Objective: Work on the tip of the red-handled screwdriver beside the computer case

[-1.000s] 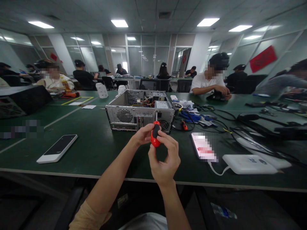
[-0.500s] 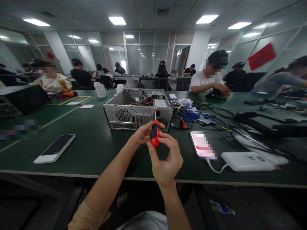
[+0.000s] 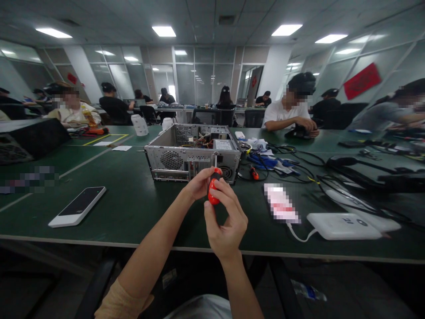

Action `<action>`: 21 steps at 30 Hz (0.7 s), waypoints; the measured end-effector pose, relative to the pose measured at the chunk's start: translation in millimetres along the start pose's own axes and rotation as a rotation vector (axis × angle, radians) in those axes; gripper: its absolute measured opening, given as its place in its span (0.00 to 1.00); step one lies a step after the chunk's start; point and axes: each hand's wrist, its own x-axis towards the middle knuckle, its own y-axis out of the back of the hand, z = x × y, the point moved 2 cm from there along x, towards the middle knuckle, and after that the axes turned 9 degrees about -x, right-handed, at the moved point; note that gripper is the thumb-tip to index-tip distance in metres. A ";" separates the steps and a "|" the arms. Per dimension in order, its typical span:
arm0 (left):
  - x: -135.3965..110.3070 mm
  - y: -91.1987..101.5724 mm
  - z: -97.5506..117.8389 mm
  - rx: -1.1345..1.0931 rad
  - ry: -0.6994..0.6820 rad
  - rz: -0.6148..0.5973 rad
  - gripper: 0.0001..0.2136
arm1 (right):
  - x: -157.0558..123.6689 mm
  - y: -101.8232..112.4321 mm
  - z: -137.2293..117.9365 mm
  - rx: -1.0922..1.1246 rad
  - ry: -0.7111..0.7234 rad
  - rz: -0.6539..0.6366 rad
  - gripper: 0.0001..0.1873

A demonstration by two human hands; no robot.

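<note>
Screwdriver (image 3: 215, 177) held up to open computer case (image 3: 181, 151).
Red-black handle (image 3: 213, 196) pinched by left hand (image 3: 199, 184) and right hand (image 3: 230, 231) fingers; shaft (image 3: 216, 160) pointed at vented panel (image 3: 171, 160).

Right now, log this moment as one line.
left hand: grips screwdriver near shaft; right hand: grips handle end; shaft: toward case; case: open-topped, on table

Lit phone (image 3: 281, 204) cabled to white power bank (image 3: 335, 230), white device (image 3: 75, 215) at left, red banner (image 3: 361, 81)
</note>
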 end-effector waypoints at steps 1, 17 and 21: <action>-0.3 -0.3 0.2 0.014 -0.011 -0.005 0.11 | 0.1 0.5 0.2 0.003 -0.011 -0.009 0.19; 1.0 -2.7 -1.7 0.038 0.029 -0.156 0.15 | 4.6 7.0 6.8 -0.016 0.008 0.011 0.25; 4.3 5.0 -3.1 0.062 -0.037 -0.183 0.16 | 1.1 1.0 5.8 -0.038 0.056 -0.049 0.19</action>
